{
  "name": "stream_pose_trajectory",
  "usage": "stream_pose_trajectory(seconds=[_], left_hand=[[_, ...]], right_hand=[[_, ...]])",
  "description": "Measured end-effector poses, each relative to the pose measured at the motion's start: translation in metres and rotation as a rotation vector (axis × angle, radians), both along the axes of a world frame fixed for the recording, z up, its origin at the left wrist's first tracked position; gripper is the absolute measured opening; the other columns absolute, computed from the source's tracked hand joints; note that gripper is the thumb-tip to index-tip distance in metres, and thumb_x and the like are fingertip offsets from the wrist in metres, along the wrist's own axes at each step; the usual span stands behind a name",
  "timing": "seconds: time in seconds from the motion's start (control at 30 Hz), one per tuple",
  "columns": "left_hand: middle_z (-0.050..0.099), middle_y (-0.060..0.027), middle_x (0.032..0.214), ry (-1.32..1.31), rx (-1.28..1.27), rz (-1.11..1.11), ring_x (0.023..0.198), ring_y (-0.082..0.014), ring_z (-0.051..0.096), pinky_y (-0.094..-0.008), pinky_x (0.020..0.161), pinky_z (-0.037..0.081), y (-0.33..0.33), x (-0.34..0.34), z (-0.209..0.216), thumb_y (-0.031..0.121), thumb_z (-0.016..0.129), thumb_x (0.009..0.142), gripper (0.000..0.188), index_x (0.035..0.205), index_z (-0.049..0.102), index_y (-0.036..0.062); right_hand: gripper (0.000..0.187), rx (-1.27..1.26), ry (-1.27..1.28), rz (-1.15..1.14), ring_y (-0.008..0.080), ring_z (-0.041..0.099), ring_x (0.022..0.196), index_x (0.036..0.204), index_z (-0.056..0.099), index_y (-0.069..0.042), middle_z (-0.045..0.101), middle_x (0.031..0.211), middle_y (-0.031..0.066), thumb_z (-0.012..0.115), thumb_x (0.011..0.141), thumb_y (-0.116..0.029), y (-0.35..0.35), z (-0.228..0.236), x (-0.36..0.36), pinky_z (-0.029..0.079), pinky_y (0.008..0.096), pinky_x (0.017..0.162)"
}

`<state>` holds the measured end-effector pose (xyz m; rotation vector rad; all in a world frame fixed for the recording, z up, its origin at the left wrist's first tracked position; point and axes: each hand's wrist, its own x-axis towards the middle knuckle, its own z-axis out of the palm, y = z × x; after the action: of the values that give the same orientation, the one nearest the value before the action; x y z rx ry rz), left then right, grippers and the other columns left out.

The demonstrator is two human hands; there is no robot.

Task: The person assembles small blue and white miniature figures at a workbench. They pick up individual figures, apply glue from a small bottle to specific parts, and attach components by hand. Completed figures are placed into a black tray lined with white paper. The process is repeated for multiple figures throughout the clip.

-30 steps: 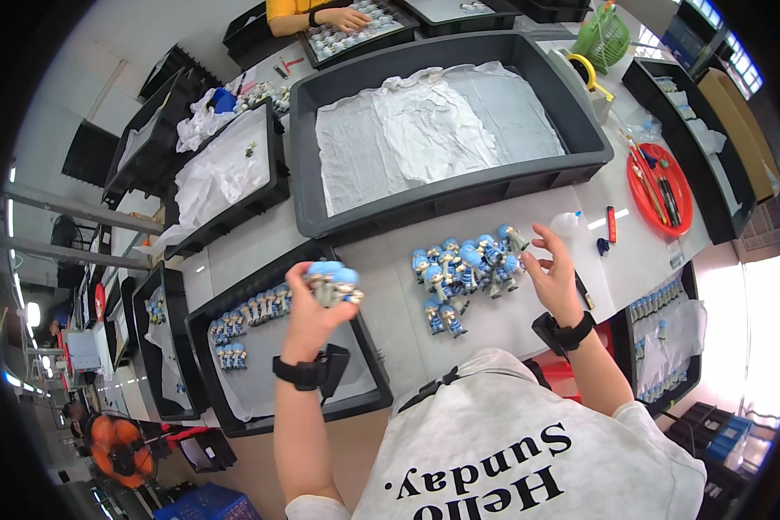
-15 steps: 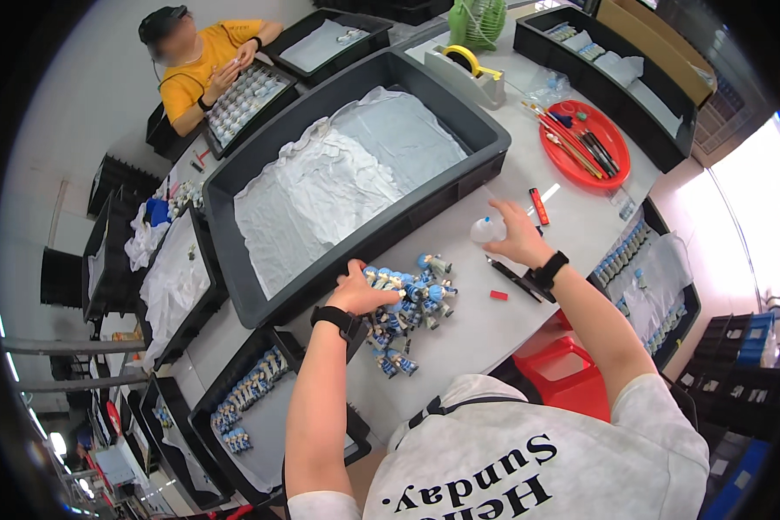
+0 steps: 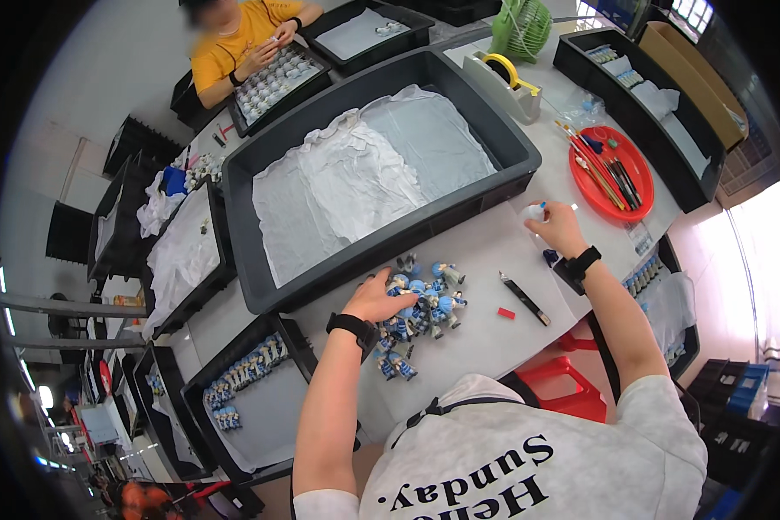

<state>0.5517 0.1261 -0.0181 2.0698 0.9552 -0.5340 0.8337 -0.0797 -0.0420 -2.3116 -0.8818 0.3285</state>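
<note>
Left hand: fingers and thumb of the left hand (image 3: 378, 301) part-spread against the left edge of the pile; cannot tell whether it grips a figurine.
Right hand: the right hand (image 3: 561, 230) is closed around a small white bottle (image 3: 531, 213) with a blue tip.
Blue-capped figurines: a jumbled pile (image 3: 445, 307) on the counter (image 3: 487, 247), in front of the large black tray (image 3: 412, 236).
Lined-up figurines: rows (image 3: 247, 364) along the far side of the smaller black tray (image 3: 277, 416), left of the left hand.
Near the pile: a slim black pen-like tool (image 3: 525, 300) and a short red piece (image 3: 505, 313), to its right.
Red oval plate: brushes and dark pens lie on the plate (image 3: 640, 165), beyond the right hand.
Large tray's lining: crumpled white cloth (image 3: 355, 173).
Across the counter: a co-worker in yellow (image 3: 234, 56), hands above a tray of small parts.
</note>
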Motion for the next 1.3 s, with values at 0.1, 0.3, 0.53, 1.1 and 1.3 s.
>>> stream_pose_trajectory(seconds=[0.1,0.3,0.53,1.1,1.3], left_hand=[[0.038,-0.0258,0.129,-0.142,0.03,0.034,0.121,-0.0361,0.036,-0.0373,0.1,0.032,-0.008,-0.012,0.0,0.047,0.064,0.068,0.085,0.131,0.033,-0.0008],[0.048,-0.023,0.117,-0.489,0.162,0.038,0.112,-0.0365,0.041,-0.0393,0.094,0.036,-0.025,-0.037,0.015,0.032,0.06,0.076,0.057,0.119,0.045,-0.0032],[0.061,-0.015,0.104,-0.775,0.184,0.549,0.096,-0.0196,0.058,-0.0314,0.081,0.047,0.002,-0.132,0.056,0.016,0.064,0.076,0.036,0.107,0.057,-0.0009],[0.025,-0.0217,0.117,0.153,0.511,1.023,0.109,-0.0412,0.033,-0.0468,0.089,0.039,0.043,-0.221,-0.04,0.029,0.078,0.054,0.089,0.127,0.029,0.0116],[0.023,-0.0222,0.118,0.167,0.481,1.033,0.108,-0.0417,0.034,-0.0462,0.09,0.039,0.045,-0.215,-0.034,0.025,0.077,0.054,0.09,0.127,0.027,0.0124]], right_hand=[[0.035,0.053,-0.059,0.016,0.0269,0.057,0.064,0.093,0.063,-0.001,0.059,0.07,0.0149,0.067,0.065,-0.021,-0.004,-0.028,0.031,0.045,0.034,0.061],[0.041,-0.074,-0.122,-0.005,0.0195,0.05,0.055,0.099,0.062,-0.003,0.053,0.06,0.0098,0.067,0.066,-0.025,-0.01,-0.052,0.052,0.04,0.0326,0.052],[0.037,-0.108,-0.097,0.018,0.0202,0.052,0.065,0.094,0.056,0.001,0.054,0.072,0.0102,0.068,0.064,-0.019,-0.016,-0.061,0.06,0.044,0.0324,0.062],[0.046,0.157,0.199,-0.265,0.0094,0.056,0.079,0.12,0.05,-0.003,0.059,0.105,0.0082,0.063,0.078,-0.017,-0.079,-0.03,-0.035,0.044,0.0205,0.051],[0.043,0.192,0.243,-0.286,0.0103,0.056,0.082,0.12,0.05,-0.005,0.058,0.108,0.0077,0.061,0.079,-0.016,-0.088,-0.035,-0.048,0.044,0.0209,0.055]])
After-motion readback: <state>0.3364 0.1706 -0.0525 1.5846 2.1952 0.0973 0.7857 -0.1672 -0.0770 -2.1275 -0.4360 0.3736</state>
